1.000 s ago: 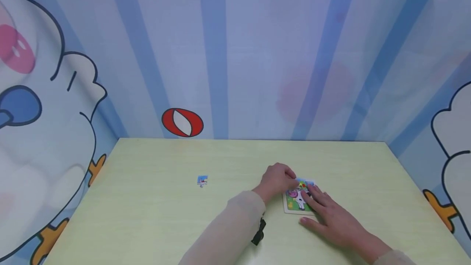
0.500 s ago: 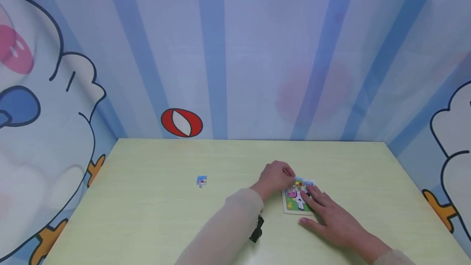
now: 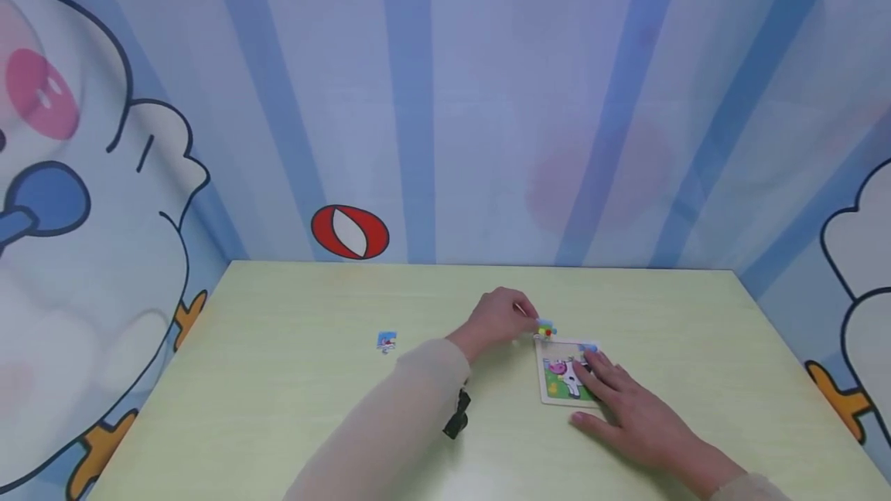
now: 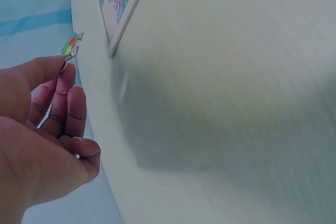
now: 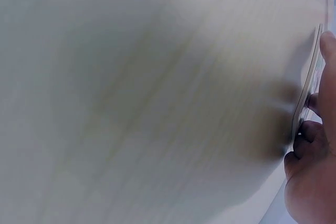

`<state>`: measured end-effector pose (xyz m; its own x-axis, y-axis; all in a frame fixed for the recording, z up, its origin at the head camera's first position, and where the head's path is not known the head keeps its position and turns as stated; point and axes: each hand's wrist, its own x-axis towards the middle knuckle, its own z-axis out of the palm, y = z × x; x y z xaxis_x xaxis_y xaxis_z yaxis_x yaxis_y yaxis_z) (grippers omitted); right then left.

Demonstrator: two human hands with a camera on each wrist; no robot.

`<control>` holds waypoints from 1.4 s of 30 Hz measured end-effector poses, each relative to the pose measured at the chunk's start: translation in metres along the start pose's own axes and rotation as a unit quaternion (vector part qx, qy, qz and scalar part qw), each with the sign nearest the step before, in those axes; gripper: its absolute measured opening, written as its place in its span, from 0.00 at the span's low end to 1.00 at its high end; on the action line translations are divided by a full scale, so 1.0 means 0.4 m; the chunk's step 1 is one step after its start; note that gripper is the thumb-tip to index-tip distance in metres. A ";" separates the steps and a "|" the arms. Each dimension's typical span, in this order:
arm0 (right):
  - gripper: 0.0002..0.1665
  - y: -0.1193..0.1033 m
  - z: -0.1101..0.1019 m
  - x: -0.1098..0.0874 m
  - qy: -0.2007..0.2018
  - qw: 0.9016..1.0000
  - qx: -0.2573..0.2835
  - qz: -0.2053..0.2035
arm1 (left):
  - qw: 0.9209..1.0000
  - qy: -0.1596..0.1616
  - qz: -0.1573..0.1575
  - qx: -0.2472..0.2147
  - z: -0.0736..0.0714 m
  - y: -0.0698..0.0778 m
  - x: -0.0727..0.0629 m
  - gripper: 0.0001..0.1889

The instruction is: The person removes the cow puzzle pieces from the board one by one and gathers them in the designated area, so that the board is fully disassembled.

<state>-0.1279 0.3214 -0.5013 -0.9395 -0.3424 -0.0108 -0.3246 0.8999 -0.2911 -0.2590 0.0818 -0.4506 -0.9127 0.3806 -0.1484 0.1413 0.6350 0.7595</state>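
Between thumb and fingertips my left hand (image 3: 500,317) pinches a small jigsaw piece (image 3: 546,328), green and blue with a red spot. It is held just beyond the upper left corner of a puzzle board (image 3: 569,403). In the left wrist view the piece (image 4: 72,44) stands raised above the table, apart from the board (image 4: 122,31). The board shows a white cow with a pink face, and its upper left part is bare. My right hand (image 3: 636,412) rests with extended fingers on the board's right side, covering that part.
Another loose jigsaw piece (image 3: 386,341), mostly blue and white, lies on the pale table (image 3: 292,377) to the left. A printed curtain (image 3: 480,99) hangs behind the table's far edge. A black band (image 3: 457,416) sits at the left sleeve.
My left hand has lifted the piece off the board's upper left and drawn it away, up and left. The right hand stays on the board.
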 end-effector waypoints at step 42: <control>0.50 -0.008 0.001 -0.001 0.003 1.000 -0.014 -0.002 | 0.995 0.003 -0.092 0.040 -0.269 -0.264 -0.137 0.05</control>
<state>-0.1265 0.3187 -0.5006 -0.9390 -0.3438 -0.0031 -0.3308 0.9058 -0.2649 -0.2652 -0.0784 -0.4546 -0.9280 0.2500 -0.2762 0.0024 0.7454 0.6666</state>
